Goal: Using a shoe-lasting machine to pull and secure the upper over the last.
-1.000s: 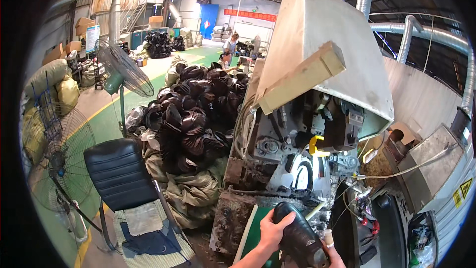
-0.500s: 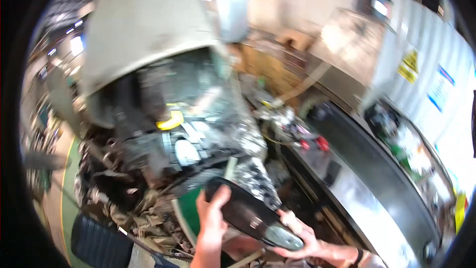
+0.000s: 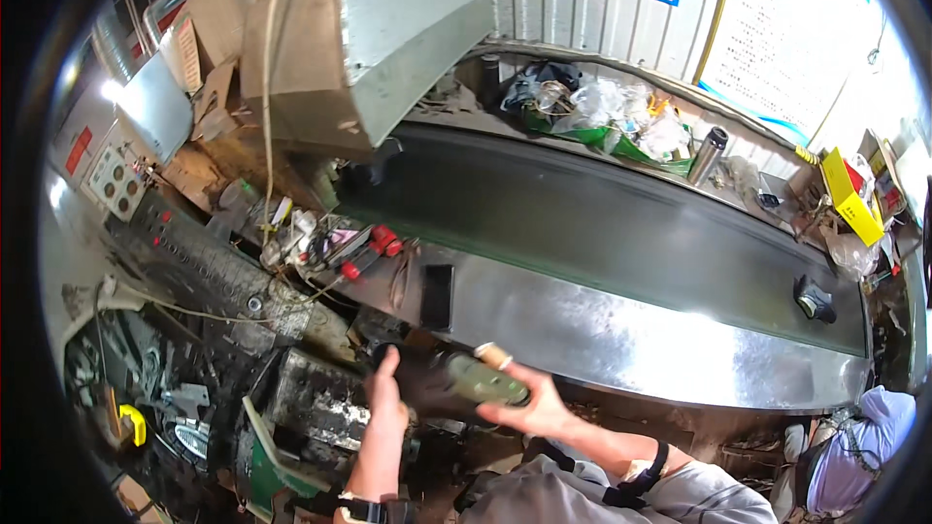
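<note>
A dark shoe [image 3: 425, 383], blurred by motion, is held level between my two hands in front of my body. A green shoe last [image 3: 483, 384] with small holes shows at its right end. My left hand [image 3: 388, 406] is closed on the shoe's dark left end, thumb up, its other fingers mostly hidden. At the right end, my right hand [image 3: 532, 406] grips the green part between thumb and fingers; a tan wrap [image 3: 493, 356] covers one fingertip. The shoe is nearest the front edge of the metal bench, just below a black phone [image 3: 437, 297] lying there.
A dark conveyor belt [image 3: 582, 223] runs behind the metal ledge [image 3: 582, 330], with a small dark shoe [image 3: 814, 299] at its right end. Red-handled tool [image 3: 374, 250], steel flask [image 3: 709, 155] and yellow box [image 3: 851, 196] stand about. A machine [image 3: 194, 272] with a button panel is at left.
My view has swung right from the machine's opening toward the conveyor. Both hands keep hold of the shoe, which has gone from slanting to nearly level.
</note>
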`<state>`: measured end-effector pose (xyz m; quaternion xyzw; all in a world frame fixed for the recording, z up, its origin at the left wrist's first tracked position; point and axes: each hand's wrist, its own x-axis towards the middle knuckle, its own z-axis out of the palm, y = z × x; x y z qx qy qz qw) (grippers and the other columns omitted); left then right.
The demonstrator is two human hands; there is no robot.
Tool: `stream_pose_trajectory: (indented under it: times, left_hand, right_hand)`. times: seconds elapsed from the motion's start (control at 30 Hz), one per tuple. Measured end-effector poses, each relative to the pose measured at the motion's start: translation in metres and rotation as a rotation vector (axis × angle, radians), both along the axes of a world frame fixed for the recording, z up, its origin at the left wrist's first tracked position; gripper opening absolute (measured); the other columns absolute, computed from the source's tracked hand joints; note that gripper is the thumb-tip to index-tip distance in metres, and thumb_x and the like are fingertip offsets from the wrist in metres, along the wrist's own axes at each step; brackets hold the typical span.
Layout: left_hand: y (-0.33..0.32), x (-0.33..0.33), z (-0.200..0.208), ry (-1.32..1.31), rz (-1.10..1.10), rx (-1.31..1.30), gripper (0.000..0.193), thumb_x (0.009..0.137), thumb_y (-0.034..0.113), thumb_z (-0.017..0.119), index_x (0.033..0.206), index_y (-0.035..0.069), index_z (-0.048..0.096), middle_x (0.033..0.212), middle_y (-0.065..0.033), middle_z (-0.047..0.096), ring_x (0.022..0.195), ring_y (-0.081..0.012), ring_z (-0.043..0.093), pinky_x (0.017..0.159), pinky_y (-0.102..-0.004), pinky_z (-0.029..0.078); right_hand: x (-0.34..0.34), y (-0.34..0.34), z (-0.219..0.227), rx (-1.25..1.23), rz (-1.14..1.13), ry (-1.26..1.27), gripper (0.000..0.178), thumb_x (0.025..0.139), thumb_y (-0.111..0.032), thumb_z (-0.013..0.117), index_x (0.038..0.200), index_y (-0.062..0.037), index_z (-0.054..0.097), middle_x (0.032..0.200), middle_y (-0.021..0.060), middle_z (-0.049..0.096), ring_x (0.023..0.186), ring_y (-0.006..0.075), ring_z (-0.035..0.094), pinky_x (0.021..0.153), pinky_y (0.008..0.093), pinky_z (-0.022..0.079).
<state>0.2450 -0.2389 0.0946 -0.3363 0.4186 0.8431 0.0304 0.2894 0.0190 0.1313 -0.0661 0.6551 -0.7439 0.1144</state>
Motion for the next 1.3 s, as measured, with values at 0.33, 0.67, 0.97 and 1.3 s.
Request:
stream_pose_trajectory:
  times: [0.33,0.67,0.97,1.3]
  left_hand:
    - [0.002,0.047,-0.079,-0.074,-0.36,-0.568,0.057,0.075,-0.007,0.077,0.129,-0.009,0.057,0.124,-0.0181,0.064,0.111,-0.0238,0.064,0.096,-0.0344,0.053]
    - [-0.045,-0.042,-0.105,0.023,-0.456,-0.803,0.039,0.085,-0.007,0.067,0.124,-0.001,0.064,0.113,-0.0118,0.069,0.102,-0.0183,0.067,0.09,-0.029,0.053]
    - [-0.031,-0.341,-0.095,0.318,-0.623,-1.051,0.063,0.079,0.007,0.073,0.138,0.0,0.054,0.123,-0.0196,0.067,0.11,-0.0294,0.066,0.097,-0.0374,0.051]
    - [-0.107,-0.579,-0.071,0.206,-1.004,-2.198,0.085,0.068,0.017,0.082,0.142,0.005,0.043,0.139,-0.0232,0.049,0.13,-0.0379,0.048,0.113,-0.0399,0.037]
  right_hand:
    - [-0.083,0.412,-0.092,-0.443,-0.703,-0.589,0.039,0.082,-0.024,0.075,0.115,-0.0069,0.065,0.108,0.0111,0.069,0.092,0.0284,0.067,0.078,0.0428,0.058]
    - [-0.036,0.494,-0.161,1.071,-1.495,-0.313,0.096,0.078,-0.016,0.08,0.153,0.0035,0.024,0.144,0.027,0.048,0.132,0.0397,0.049,0.113,0.041,0.035]
    - [-0.055,0.151,-0.167,0.801,-0.574,0.173,0.008,0.083,0.003,0.069,0.09,-0.0008,0.069,0.085,0.015,0.069,0.081,0.0286,0.068,0.074,0.0364,0.052]
    - [-0.199,0.085,-0.074,0.565,-0.492,-0.289,0.047,0.091,-0.029,0.074,0.134,-0.0119,0.061,0.105,0.0155,0.074,0.097,0.0267,0.073,0.089,0.0371,0.057]
